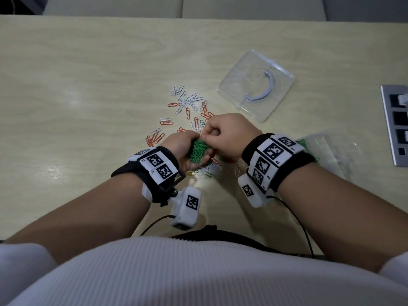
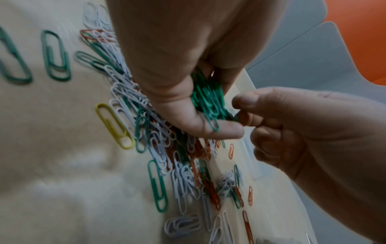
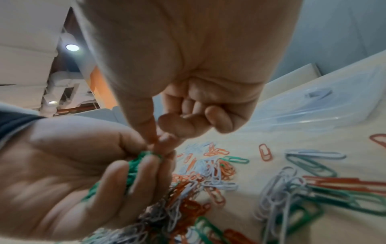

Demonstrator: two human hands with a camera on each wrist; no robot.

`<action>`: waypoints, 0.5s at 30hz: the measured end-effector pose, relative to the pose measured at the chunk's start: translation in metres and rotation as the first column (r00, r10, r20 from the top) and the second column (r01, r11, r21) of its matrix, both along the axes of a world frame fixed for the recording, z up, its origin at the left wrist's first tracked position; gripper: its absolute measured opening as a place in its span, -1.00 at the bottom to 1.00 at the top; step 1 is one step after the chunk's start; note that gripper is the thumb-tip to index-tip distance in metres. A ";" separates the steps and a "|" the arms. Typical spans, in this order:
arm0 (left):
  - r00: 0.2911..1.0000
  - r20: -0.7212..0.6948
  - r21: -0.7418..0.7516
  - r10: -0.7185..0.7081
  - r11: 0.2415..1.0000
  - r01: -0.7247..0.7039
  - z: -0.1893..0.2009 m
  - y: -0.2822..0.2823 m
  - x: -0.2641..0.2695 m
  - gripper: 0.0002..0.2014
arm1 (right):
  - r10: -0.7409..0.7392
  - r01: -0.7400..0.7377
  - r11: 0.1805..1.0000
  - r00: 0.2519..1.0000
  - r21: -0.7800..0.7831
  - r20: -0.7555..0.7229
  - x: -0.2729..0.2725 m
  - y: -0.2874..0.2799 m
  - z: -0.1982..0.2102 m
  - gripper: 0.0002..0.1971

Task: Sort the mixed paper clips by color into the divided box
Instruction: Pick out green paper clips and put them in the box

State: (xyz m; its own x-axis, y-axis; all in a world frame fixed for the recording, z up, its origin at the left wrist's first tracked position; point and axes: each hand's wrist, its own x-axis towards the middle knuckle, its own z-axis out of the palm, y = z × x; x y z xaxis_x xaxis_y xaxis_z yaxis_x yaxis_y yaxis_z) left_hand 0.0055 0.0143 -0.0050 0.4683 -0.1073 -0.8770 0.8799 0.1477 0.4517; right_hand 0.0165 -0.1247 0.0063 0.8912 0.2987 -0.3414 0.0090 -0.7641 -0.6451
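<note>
My left hand (image 1: 185, 149) is held just above the table and grips a thick bunch of green paper clips (image 1: 198, 152) in its curled fingers. In the left wrist view the green bunch (image 2: 208, 100) sticks out between thumb and fingers. My right hand (image 1: 225, 134) meets it from the right, and its thumb and forefinger pinch a green clip at the top of the bunch (image 3: 144, 156). Mixed white, orange and green clips (image 1: 187, 109) lie scattered on the table under and beyond both hands. The clear divided box (image 1: 256, 85) sits at the far right, apart from both hands.
A clear plastic lid or bag (image 1: 326, 149) lies to the right of my right wrist. A metal socket panel (image 1: 395, 124) is set into the table's right edge. One yellow clip (image 2: 114, 125) lies at the near edge of the pile.
</note>
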 end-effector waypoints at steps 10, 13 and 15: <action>0.999 -0.015 -0.028 -0.028 0.999 0.028 -0.003 0.008 -0.001 -0.72 | 0.003 -0.002 0.943 1.000 -0.333 0.001 -0.006 -0.012 -0.022 -0.78; 0.999 -0.021 -0.016 -0.037 0.999 0.036 -0.004 0.009 0.000 -0.71 | -0.011 0.025 0.935 0.999 -0.353 0.041 -0.004 -0.012 -0.021 -0.80; 0.998 -0.027 0.004 -0.049 0.999 0.049 -0.003 0.010 0.000 -0.69 | -0.096 0.124 0.927 0.991 -0.353 0.097 0.002 -0.013 -0.024 -0.82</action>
